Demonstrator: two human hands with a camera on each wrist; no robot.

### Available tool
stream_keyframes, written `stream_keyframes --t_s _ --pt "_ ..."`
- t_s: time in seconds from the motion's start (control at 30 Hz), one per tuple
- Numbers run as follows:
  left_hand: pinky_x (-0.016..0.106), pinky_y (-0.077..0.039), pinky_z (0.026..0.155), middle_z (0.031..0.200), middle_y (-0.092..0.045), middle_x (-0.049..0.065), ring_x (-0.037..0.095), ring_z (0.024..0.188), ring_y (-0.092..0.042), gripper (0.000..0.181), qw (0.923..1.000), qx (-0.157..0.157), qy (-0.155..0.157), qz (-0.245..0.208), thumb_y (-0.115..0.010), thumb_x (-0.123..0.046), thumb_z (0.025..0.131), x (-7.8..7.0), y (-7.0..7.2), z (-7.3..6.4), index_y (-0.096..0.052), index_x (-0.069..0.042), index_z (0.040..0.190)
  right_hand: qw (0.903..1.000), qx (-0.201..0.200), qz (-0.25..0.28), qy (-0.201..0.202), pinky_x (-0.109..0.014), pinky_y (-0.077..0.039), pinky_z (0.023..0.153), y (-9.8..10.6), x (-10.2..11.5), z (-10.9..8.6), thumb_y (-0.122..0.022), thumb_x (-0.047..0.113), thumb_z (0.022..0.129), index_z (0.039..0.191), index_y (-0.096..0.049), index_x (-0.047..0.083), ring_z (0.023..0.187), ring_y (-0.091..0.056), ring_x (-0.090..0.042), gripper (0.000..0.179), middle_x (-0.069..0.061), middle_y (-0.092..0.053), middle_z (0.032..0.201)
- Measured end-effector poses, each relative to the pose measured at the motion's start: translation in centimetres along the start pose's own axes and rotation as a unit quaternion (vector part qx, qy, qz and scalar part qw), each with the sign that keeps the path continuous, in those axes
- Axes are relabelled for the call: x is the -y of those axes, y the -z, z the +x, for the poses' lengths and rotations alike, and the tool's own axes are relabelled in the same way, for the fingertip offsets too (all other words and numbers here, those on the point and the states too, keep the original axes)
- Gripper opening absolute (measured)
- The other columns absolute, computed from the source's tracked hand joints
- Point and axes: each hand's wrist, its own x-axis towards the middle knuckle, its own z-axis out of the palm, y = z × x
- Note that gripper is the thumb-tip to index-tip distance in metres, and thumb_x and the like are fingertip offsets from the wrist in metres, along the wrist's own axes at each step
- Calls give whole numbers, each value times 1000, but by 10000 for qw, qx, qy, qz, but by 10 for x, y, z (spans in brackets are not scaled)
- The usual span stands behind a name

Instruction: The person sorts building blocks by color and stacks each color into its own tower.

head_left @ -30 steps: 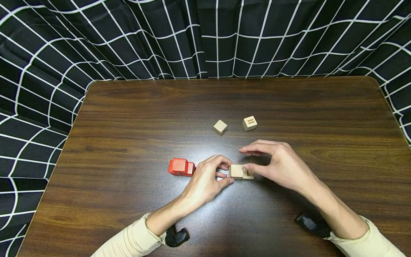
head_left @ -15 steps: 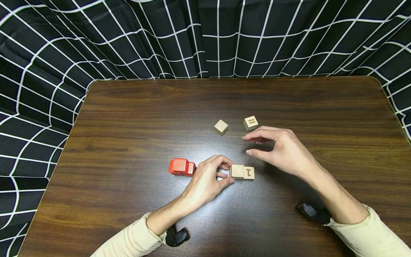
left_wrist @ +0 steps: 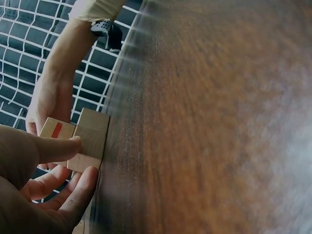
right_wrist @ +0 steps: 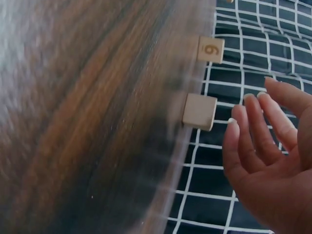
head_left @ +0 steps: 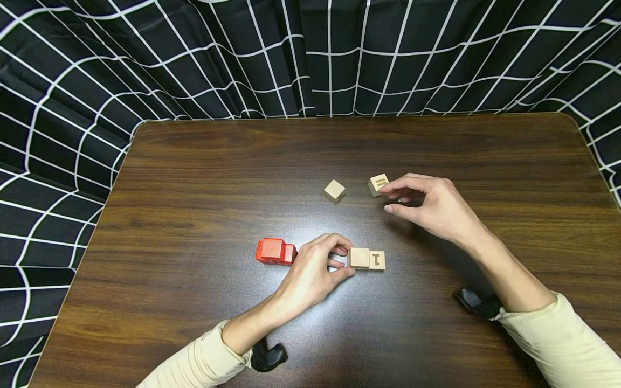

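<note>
In the head view my left hand [head_left: 315, 269] pinches a small stack of pale wooden blocks [head_left: 359, 258] between thumb and fingers. Beside its plain raised block sits a lower block [head_left: 377, 261] marked like a "1". The left wrist view has the fingers at the sides of a plain block [left_wrist: 92, 134], with a red-marked block [left_wrist: 56, 130] on top. My right hand [head_left: 432, 207], fingers loosely bent, hovers by a wooden cube [head_left: 376, 184] with an equals-like mark. From the right wrist, a gap separates the fingertips from that cube [right_wrist: 200, 112].
Another wooden cube [head_left: 334, 191] lies left of the marked one; its side shows a 9-like or 6-like mark in the right wrist view. Several red blocks [head_left: 274, 251] stand left of my left hand. A black gridded curtain [head_left: 310, 59] hangs behind the brown table [head_left: 218, 161].
My right hand has left the wooden stack and moved away and to the right, up to the equals-marked cube. The left hand has stayed on the stack.
</note>
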Motion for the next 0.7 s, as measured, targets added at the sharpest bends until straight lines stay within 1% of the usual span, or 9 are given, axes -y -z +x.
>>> stream_keyframes --t_s 0.2,0.4,0.57,0.7 --pt "14 -56 72 102 -67 1 5 79 -69 34 10000 -7 -8 -5 -83 -7 80 1 0 0 -66 -11 108 9998 -69 82 -148 -20 -55 75 2 -7 9 -80 3 82 107 -74 10 86 -66 -22 26 -1 -72 103" --pt "14 -56 72 102 -67 0 6 80 -69 34 10000 2 11 -13 -83 -6 80 0 0 1 -66 -11 108 9993 -134 101 -334 -15 -53 73 4 -13 16 -79 4 83 108 -74 10 84 -65 -13 26 -1 -72 103" --pt "14 -56 73 102 -67 0 6 81 -69 33 10000 -7 -15 10 -83 -7 80 0 0 0 -66 -11 108 9992 -222 34 -326 -13 -52 70 5 -17 20 -79 4 83 108 -74 10 82 -64 -10 27 0 -72 102" --pt "14 -56 73 102 -67 0 6 81 -69 33 10000 -4 -21 46 -83 -7 80 1 -1 0 -66 -11 108 9992 -227 -31 -339 -13 -52 70 4 -20 24 -78 4 84 108 -74 11 81 -64 -10 26 1 -71 101"
